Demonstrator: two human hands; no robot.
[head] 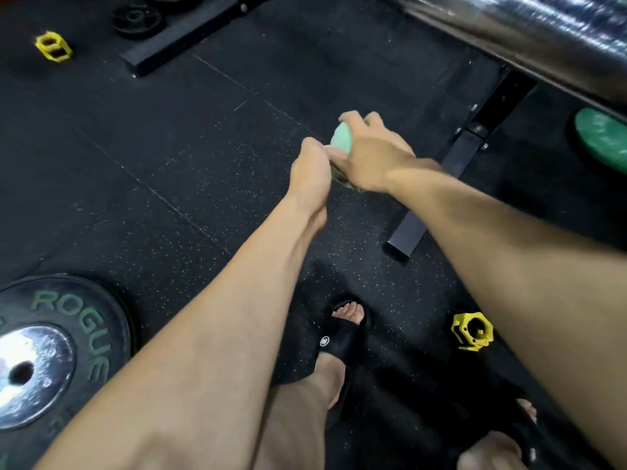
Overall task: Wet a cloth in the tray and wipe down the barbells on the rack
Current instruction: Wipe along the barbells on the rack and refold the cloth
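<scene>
Cloth [341, 139]: pale green, bunched between my two hands at frame centre, held out over the floor [190, 157]. My right hand [369, 154] is curled over the top of it, fingers wrapped round the bundle. My left hand [314, 167] is closed on its lower end, at 8 o'clock from the right hand. The grip looks like wringing or folding; I cannot tell which, nor whether the cloth is wet.

Barbell [529, 32]: one thick shiny bar runs across the frame at 1 o'clock from my hands, near but not touched. The cloth is not on it. Its surface shows streaked reflections; whether it has been wiped I cannot tell. No other bars are in view.

Tray: not in view. Wetting cannot be confirmed.

Surroundings: a black steel rack foot [451, 171] lies just past my right hand at 4 o'clock. A green plate [602, 140] sits at 3 o'clock. A black plate [51, 354] lies at 8 o'clock. One yellow collar [471, 331] is at 5 o'clock, another [53, 45] at 10 o'clock. My sandalled feet [339, 347] are at 6 o'clock.

Assessment: cloth in hand and being readied; wiping of this bar appears outstanding.
</scene>
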